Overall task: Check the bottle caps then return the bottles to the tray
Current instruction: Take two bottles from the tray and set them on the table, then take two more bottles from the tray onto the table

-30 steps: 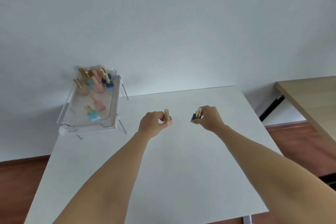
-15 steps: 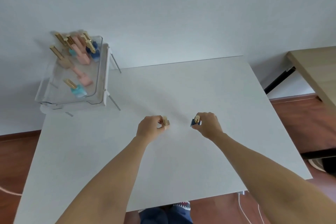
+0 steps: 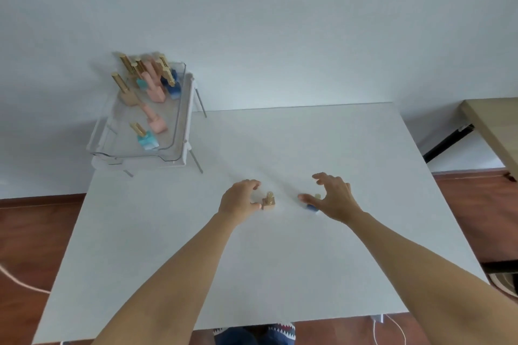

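Head view looks down on a white tabletop (image 3: 280, 260) that fills most of the picture. At its far left corner a clear tray (image 3: 179, 120) sits on a white wire-legged stand, its long axis running from the near edge toward the wall. Inside it several small bottles (image 3: 152, 89) with gold caps, pink, tan, teal and blue, stand with caps pointing up; most crowd the far end, blurred.

Near the middle of the tabletop the left hand (image 3: 238, 200) has its fingers curled but spread, thumb tip just beside or touching a tan bottle (image 3: 268, 203), not clasping it. That bottle stands upright, gold cap up. The right hand (image 3: 333, 197) arches with fingers wide over a blue bottle (image 3: 311, 206), also upright and partly hidden; contact cannot be told.
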`<state>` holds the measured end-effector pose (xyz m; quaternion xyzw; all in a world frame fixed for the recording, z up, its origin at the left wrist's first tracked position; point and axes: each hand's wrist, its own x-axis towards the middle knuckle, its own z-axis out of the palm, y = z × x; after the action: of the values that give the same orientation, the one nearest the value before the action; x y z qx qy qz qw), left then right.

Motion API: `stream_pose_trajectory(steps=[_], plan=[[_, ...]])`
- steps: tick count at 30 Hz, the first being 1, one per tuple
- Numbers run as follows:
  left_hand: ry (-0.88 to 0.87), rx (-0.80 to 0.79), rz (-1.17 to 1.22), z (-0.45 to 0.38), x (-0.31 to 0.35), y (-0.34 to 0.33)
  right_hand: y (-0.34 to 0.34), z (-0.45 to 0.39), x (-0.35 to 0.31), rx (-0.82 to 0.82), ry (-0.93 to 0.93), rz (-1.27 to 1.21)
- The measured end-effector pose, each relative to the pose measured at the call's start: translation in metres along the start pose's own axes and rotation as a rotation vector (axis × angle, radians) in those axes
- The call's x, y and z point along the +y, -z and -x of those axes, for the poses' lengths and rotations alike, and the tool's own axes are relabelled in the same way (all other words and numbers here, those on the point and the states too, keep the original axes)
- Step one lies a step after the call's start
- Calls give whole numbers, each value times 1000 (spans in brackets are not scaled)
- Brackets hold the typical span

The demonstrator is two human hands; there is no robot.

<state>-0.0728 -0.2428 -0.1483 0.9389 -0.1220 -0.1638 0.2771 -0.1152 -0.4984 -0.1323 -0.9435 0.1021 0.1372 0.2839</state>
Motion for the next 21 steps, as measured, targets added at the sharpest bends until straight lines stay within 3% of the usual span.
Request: stream_pose_trajectory(steps=[5,9,12,16,21], plan=[[-94,252,59,20,-12,65,43,-24,-50,219,109,-2],[-72,563,111,46,-43,136,59,-50,-126,270,262,-8],[24,707,84,60,-75,181,54,-64,-186,260,370,-22],[130,715,-5,63,-109,219,35,-78,-260,203,498,-5],[157,526,-141,35,-122,232,6,-91,-325,95,533,90]])
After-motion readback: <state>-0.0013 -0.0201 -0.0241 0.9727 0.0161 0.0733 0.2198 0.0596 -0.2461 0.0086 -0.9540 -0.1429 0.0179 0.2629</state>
